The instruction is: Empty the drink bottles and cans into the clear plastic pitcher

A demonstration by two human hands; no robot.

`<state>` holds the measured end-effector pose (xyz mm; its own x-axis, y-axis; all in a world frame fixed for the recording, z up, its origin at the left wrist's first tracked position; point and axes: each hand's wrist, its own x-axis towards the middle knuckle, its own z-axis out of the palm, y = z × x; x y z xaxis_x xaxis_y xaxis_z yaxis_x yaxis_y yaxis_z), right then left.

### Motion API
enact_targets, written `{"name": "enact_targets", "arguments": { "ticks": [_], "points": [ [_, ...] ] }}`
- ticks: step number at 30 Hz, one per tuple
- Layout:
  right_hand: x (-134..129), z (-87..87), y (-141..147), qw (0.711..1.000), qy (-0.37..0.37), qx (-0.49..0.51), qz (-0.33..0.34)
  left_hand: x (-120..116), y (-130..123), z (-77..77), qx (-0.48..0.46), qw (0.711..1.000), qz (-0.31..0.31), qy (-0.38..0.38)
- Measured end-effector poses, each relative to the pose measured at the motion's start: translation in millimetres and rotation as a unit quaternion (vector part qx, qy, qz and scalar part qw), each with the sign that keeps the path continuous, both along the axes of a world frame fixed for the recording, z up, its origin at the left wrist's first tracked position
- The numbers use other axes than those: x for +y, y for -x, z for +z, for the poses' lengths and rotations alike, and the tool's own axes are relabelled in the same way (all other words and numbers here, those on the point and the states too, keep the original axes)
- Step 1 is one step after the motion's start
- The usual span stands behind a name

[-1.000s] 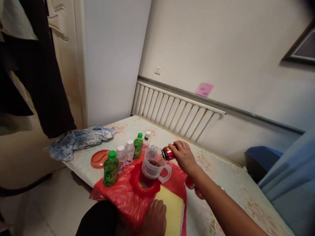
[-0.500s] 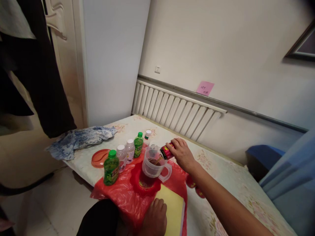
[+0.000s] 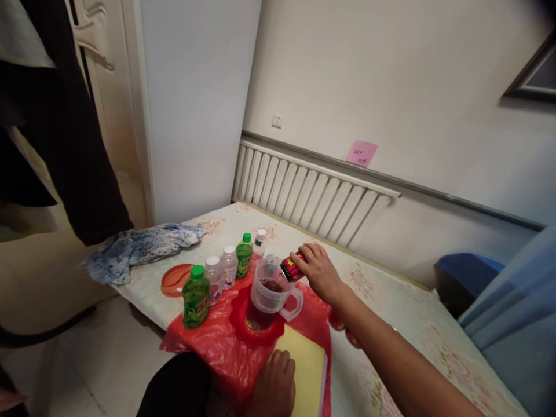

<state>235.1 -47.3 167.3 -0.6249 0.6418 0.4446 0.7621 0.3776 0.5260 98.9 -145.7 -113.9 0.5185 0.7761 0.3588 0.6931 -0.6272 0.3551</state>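
A red drink can is gripped in my right hand, tipped with its top end over the rim of a clear plastic pitcher. Dark brown liquid partly fills the pitcher, whose handle points right. Underneath it lies a red scalloped plate, on a red plastic bag. My left hand rests on a yellow book, holding nothing, its fingers laid over the cover. Part of that hand is in shadow near the bottom edge.
Left of the pitcher stand green-capped bottles, white-capped clear bottles and an orange lid. A blue patterned cloth lies at the table's left edge. More red cans are partly hidden beneath my right forearm. A radiator lines the wall.
The brown stream seen earlier between can and pitcher no longer shows. The can has shifted very slightly left, still tilted. My left hand stays on the book.
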Motion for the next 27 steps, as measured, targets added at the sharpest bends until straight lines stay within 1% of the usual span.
{"name": "enact_targets", "arguments": {
  "ticks": [3,8,14,19,23,25,27],
  "points": [
    [1,-1.5,0,1.000,0.000,-0.003,-0.002,0,0,-0.5,-0.001,1.000,-0.001,0.000],
    [2,-3.8,0,1.000,0.002,-0.004,-0.001,0,-2,-6.6,-0.005,1.000,0.016,-0.015],
    [3,-5.6,0,1.000,0.002,0.004,0.003,-1,0,-3.4,-0.005,1.000,0.002,-0.006],
    [5,-7.9,0,1.000,0.014,0.018,0.006,0,0,-4.7,0.002,1.000,-0.003,-0.004],
    [7,-13.1,-7,0.996,0.031,0.079,0.005,2,-1,-7.1,0.002,1.000,0.000,-0.003],
    [8,-17.8,-14,0.990,0.048,0.133,0.004,3,-1,-9.3,-0.005,1.000,0.001,-0.012],
    [10,-25.9,-23,0.977,0.070,0.201,0.006,4,-3,-12.8,-0.015,0.999,0.001,-0.029]
  ]
}}
